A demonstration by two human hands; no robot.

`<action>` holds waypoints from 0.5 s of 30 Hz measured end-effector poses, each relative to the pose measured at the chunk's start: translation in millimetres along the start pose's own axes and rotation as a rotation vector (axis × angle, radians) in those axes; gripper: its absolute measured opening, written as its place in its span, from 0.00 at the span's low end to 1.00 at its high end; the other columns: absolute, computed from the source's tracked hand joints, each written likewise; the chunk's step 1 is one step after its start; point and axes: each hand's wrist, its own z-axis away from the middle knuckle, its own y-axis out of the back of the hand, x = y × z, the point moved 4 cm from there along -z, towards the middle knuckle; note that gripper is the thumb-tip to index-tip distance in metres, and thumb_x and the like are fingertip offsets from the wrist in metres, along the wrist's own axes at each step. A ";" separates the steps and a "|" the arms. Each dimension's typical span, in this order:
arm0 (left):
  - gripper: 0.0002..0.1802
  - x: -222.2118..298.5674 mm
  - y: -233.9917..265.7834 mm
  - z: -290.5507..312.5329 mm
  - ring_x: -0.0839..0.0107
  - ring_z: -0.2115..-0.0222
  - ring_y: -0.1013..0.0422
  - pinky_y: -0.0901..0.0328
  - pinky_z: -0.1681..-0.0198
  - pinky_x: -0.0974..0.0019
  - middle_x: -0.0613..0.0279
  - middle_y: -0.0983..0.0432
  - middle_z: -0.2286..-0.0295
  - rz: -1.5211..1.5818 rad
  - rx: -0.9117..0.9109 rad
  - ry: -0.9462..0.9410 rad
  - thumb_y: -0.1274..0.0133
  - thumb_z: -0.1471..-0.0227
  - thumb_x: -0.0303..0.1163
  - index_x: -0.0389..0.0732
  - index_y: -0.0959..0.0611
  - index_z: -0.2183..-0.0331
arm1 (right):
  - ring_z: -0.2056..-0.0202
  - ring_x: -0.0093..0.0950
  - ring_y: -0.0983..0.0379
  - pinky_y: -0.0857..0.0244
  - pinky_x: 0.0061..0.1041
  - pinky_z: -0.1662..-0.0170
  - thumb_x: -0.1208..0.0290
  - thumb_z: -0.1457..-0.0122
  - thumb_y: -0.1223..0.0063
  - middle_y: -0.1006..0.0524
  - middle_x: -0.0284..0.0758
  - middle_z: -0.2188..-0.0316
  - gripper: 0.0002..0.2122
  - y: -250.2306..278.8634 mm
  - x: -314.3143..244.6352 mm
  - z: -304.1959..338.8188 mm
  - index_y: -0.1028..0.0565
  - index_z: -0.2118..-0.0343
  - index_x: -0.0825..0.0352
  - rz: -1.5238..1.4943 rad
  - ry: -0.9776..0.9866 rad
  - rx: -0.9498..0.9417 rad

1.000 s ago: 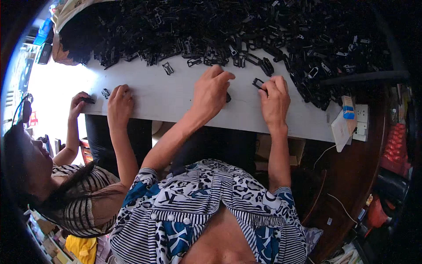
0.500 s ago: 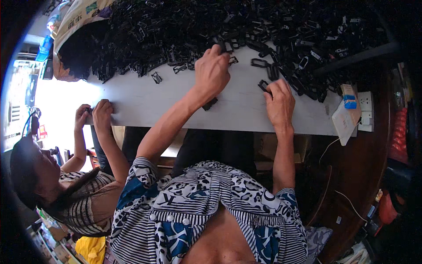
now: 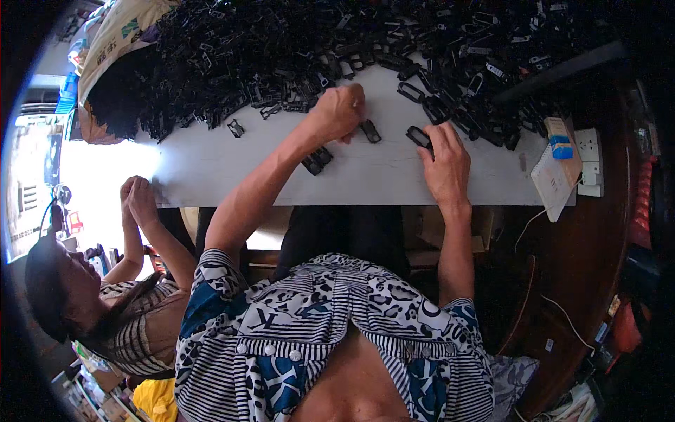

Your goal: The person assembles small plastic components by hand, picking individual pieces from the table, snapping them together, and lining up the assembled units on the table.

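Observation:
My right hand (image 3: 448, 160) is closed, pinching a small black plastic frame (image 3: 418, 136) between thumb and fingers just above the grey-white tabletop (image 3: 394, 176). My left hand (image 3: 340, 112) is curled at the near edge of the heap, its fingers slightly blurred; what they hold, if anything, is hidden. Right beside those fingers is an oblong black plastic piece (image 3: 370, 131). Below my left wrist, partly covered by it, more black pieces (image 3: 317, 160) lie on the table. A large heap of similar black plastic parts (image 3: 232, 70) spreads along the far side.
On my left a person's hands (image 3: 139, 200) are close together at the table edge. A pale sack (image 3: 116, 49) stands open at the far left. To the right are a notepad (image 3: 552, 186), a small box (image 3: 560, 141), a power strip (image 3: 590, 162) and a dark bar (image 3: 562, 70) over the heap.
My left hand has come back from the heap toward me, and a black piece now shows beside its fingers. My right hand keeps its frame, now turned slightly. The neighbour's hands have drawn together.

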 end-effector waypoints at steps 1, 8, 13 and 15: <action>0.07 1.2 5.5 0.5 0.67 0.81 0.25 0.28 0.75 0.63 0.56 0.25 0.84 -0.251 0.131 -0.119 0.52 0.41 0.27 0.34 0.24 0.63 | 0.57 0.39 0.28 0.31 0.37 0.57 0.80 0.54 0.36 0.29 0.39 0.61 0.20 -0.1 -1.3 -0.3 0.29 0.56 0.69 0.000 0.001 0.001; 0.19 12.9 3.6 28.9 0.56 0.71 0.24 0.29 0.67 0.57 0.52 0.24 0.68 -0.298 0.276 -0.466 0.41 0.54 0.21 0.41 0.20 0.56 | 0.58 0.39 0.28 0.32 0.37 0.58 0.80 0.52 0.37 0.29 0.38 0.61 0.17 -0.5 -0.5 2.8 0.28 0.58 0.69 -0.014 -0.028 0.018; 0.20 4.7 -9.4 26.0 0.53 0.68 0.26 0.30 0.63 0.55 0.53 0.27 0.65 -0.370 0.153 -0.491 0.40 0.59 0.18 0.43 0.18 0.60 | 0.57 0.38 0.29 0.32 0.37 0.56 0.82 0.52 0.40 0.29 0.38 0.61 0.13 -4.7 -20.2 -1.8 0.25 0.62 0.69 -0.086 -0.034 0.034; 0.19 4.0 -11.1 26.5 0.53 0.67 0.25 0.30 0.63 0.55 0.54 0.27 0.65 -0.344 0.152 -0.492 0.39 0.61 0.18 0.42 0.18 0.61 | 0.56 0.38 0.29 0.32 0.38 0.56 0.82 0.52 0.41 0.29 0.38 0.61 0.12 -2.0 -22.2 -3.5 0.24 0.63 0.69 -0.001 0.008 0.036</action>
